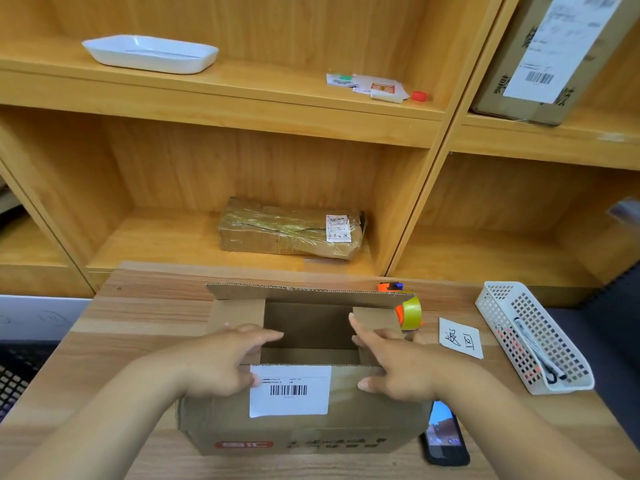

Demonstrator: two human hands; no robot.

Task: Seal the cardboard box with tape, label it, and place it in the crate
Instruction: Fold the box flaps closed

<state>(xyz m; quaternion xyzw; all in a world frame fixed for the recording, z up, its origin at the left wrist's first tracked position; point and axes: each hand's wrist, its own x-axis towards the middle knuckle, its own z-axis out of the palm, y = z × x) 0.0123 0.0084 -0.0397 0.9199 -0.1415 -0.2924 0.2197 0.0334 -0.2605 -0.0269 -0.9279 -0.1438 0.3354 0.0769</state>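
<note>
Flaps first: you are pressing the side flaps of the box (304, 431) inward, left hand (221, 362) and right hand (398, 367) spread flat; tape (410, 311), right of centre, likely comes next

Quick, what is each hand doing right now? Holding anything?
Left hand: open, fingers spread, pressing the left flap of the cardboard box; gripping nothing.
Right hand: open, pressing the right flap; gripping nothing.

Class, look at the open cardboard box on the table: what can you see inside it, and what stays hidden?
Inside the cardboard box only bare brown inner walls show; no contents are visible. The left hand, right hand and the side flaps they press cover both ends, and the near wall hides the floor.
</note>
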